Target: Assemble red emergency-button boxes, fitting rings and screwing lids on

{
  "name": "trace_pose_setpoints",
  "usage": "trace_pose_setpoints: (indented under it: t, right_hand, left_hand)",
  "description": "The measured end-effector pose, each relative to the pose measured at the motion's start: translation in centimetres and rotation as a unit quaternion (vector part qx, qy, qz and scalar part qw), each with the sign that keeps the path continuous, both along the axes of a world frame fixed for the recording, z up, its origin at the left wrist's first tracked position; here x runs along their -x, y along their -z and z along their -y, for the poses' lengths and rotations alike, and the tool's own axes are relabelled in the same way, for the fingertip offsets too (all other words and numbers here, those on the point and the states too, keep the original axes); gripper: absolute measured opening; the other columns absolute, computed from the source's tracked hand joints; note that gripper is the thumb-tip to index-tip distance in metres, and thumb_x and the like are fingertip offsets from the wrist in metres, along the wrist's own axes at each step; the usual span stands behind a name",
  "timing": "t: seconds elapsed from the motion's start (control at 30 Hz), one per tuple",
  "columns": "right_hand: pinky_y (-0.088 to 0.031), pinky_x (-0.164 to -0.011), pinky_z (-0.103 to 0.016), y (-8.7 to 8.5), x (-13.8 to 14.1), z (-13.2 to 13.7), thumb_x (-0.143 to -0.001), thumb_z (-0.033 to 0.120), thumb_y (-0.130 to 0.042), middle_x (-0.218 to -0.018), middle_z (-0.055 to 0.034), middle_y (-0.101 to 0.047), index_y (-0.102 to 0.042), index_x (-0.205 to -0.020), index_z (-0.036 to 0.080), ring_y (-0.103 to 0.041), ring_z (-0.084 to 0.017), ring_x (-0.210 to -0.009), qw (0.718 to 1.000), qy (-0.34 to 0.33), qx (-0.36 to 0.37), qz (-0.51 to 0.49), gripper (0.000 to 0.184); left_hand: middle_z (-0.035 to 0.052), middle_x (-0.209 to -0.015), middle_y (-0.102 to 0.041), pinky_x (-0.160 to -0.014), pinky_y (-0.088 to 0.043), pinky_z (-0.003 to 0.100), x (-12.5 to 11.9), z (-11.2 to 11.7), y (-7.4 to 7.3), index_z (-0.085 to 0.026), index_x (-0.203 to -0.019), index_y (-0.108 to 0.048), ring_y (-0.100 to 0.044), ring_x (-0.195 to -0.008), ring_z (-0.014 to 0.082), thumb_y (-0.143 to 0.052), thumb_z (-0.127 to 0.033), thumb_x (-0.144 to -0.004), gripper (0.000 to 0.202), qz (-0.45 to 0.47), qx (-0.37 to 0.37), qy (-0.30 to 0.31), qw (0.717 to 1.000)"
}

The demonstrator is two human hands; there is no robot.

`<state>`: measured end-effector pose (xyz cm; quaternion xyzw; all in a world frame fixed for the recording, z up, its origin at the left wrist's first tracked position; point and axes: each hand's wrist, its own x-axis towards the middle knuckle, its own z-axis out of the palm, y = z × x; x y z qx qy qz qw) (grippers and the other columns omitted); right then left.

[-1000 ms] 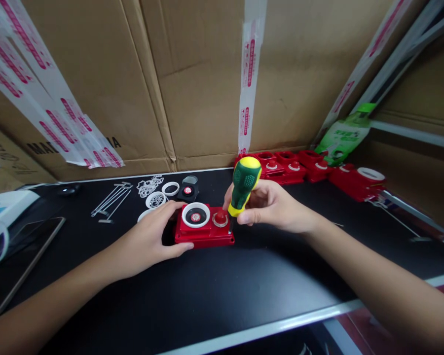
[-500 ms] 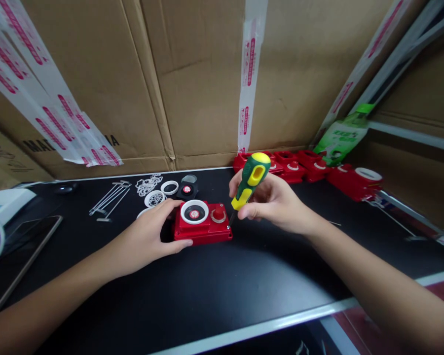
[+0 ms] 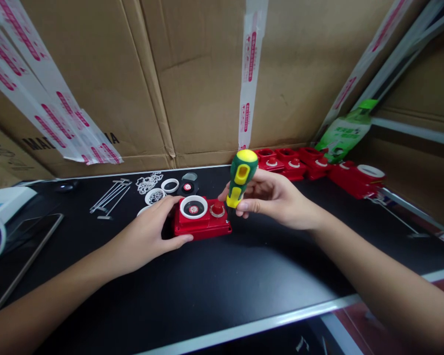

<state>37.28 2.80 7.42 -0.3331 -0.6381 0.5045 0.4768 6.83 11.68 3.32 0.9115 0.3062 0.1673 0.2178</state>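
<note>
A red plastic box (image 3: 202, 224) with a white ring and a red button on top lies on the black table (image 3: 222, 281). My left hand (image 3: 148, 236) grips its left end, thumb along the front edge. My right hand (image 3: 274, 199) is wrapped round a green and yellow screwdriver (image 3: 240, 180), held nearly upright with its tip at the box's back right corner.
Several more red boxes (image 3: 311, 165) line the back right by a green pouch (image 3: 346, 133). White rings (image 3: 163, 190), a small black part and thin metal rods (image 3: 109, 197) lie behind the left hand. A phone (image 3: 18, 251) lies at far left. Cardboard walls stand behind.
The screwdriver has swung from the box's front right corner, tilted, to nearly upright at the back right corner. The left hand keeps its grip on the box.
</note>
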Motion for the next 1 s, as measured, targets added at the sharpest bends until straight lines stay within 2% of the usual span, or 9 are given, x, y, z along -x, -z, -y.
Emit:
trace_pose_setpoints:
  t: [0.1,0.27,0.43,0.53,0.6,0.7,0.83,0.9,1.0]
  right_hand:
    - [-0.061,-0.073,-0.025,0.4,0.4,-0.1,-0.080,0.026,-0.096,-0.088,0.0007,-0.071,-0.065,-0.105,0.020,-0.070,-0.014,-0.081,0.999,0.033,0.000,-0.009,0.040]
    - [-0.058,-0.073,-0.027,1.3,1.4,-0.1,-0.071,0.026,-0.101,-0.084,0.0042,-0.065,-0.063,-0.099,0.022,-0.062,-0.013,-0.075,0.997,0.079,-0.019,-0.017,0.047]
    - [-0.055,-0.072,-0.026,1.5,2.4,0.1,-0.075,0.026,-0.098,-0.097,0.0012,-0.065,-0.068,-0.112,0.023,-0.060,-0.012,-0.077,0.994,0.098,-0.025,-0.029,0.048]
    - [-0.056,-0.074,-0.026,1.1,2.3,0.3,-0.076,0.028,-0.098,-0.098,-0.0003,-0.066,-0.073,-0.105,0.020,-0.062,-0.013,-0.080,0.995,0.097,-0.020,-0.009,0.038]
    - [-0.057,-0.075,-0.026,0.5,2.0,0.3,-0.077,0.028,-0.097,-0.102,-0.0014,-0.069,-0.074,-0.104,0.019,-0.065,-0.014,-0.084,0.996,0.086,-0.006,-0.006,0.036]
    - [-0.057,-0.076,-0.026,-0.3,1.1,0.5,-0.087,0.031,-0.091,-0.106,-0.0037,-0.073,-0.076,-0.114,0.018,-0.067,-0.013,-0.085,0.999,0.053,0.008,0.005,0.034]
    - [-0.059,-0.080,-0.029,-0.9,0.1,0.8,-0.098,0.033,-0.080,-0.113,-0.0069,-0.076,-0.078,-0.123,0.018,-0.068,-0.014,-0.084,0.999,0.016,0.009,0.039,0.030]
    - [-0.060,-0.081,-0.030,-0.8,0.2,0.8,-0.097,0.032,-0.081,-0.111,-0.0068,-0.077,-0.078,-0.122,0.018,-0.069,-0.015,-0.084,0.999,0.017,0.005,0.050,0.029]
    - [-0.058,-0.077,-0.029,-0.3,0.7,0.8,-0.090,0.031,-0.088,-0.097,-0.0045,-0.077,-0.079,-0.110,0.017,-0.069,-0.015,-0.080,0.998,0.034,0.006,0.049,0.026]
  left_hand:
    - [0.0101,-0.140,-0.068,-0.107,-0.055,0.050,0.0,0.0,0.0,-0.027,-0.143,-0.053,-0.068,-0.125,0.0352,-0.077,-0.059,-0.093,0.064,0.000,0.004,0.003,1.000]
    - [0.0099,-0.140,-0.067,-0.107,-0.055,0.050,-0.1,0.0,0.0,-0.027,-0.143,-0.052,-0.068,-0.125,0.0348,-0.077,-0.058,-0.094,0.062,0.002,0.001,0.005,1.000]
    - [0.0101,-0.139,-0.067,-0.107,-0.055,0.051,-0.1,0.1,0.0,-0.027,-0.143,-0.052,-0.068,-0.124,0.0359,-0.076,-0.058,-0.095,0.062,-0.005,-0.002,0.006,1.000]
    - [0.0108,-0.143,-0.065,-0.110,-0.055,0.054,0.0,0.1,-0.1,-0.028,-0.145,-0.051,-0.067,-0.128,0.0366,-0.077,-0.056,-0.094,0.065,-0.001,-0.002,0.003,1.000]
    - [0.0114,-0.149,-0.061,-0.112,-0.056,0.054,0.0,0.2,-0.1,-0.029,-0.150,-0.047,-0.067,-0.130,0.0366,-0.080,-0.055,-0.091,0.072,0.015,0.018,0.003,1.000]
    - [0.0110,-0.152,-0.057,-0.111,-0.059,0.052,0.0,0.2,-0.2,-0.031,-0.154,-0.043,-0.068,-0.129,0.0345,-0.084,-0.051,-0.087,0.081,0.041,0.038,0.004,0.998]
    - [0.0093,-0.147,-0.058,-0.110,-0.061,0.051,0.0,0.1,-0.2,-0.031,-0.151,-0.047,-0.069,-0.127,0.0323,-0.083,-0.046,-0.088,0.075,0.047,0.033,0.007,0.998]
    - [0.0090,-0.144,-0.059,-0.109,-0.061,0.052,0.0,0.0,-0.2,-0.030,-0.149,-0.048,-0.069,-0.126,0.0323,-0.084,-0.047,-0.088,0.073,0.046,0.031,0.007,0.998]
    - [0.0084,-0.145,-0.059,-0.111,-0.060,0.052,0.0,0.1,-0.2,-0.031,-0.149,-0.049,-0.069,-0.126,0.0326,-0.085,-0.049,-0.088,0.073,0.053,0.038,0.004,0.998]
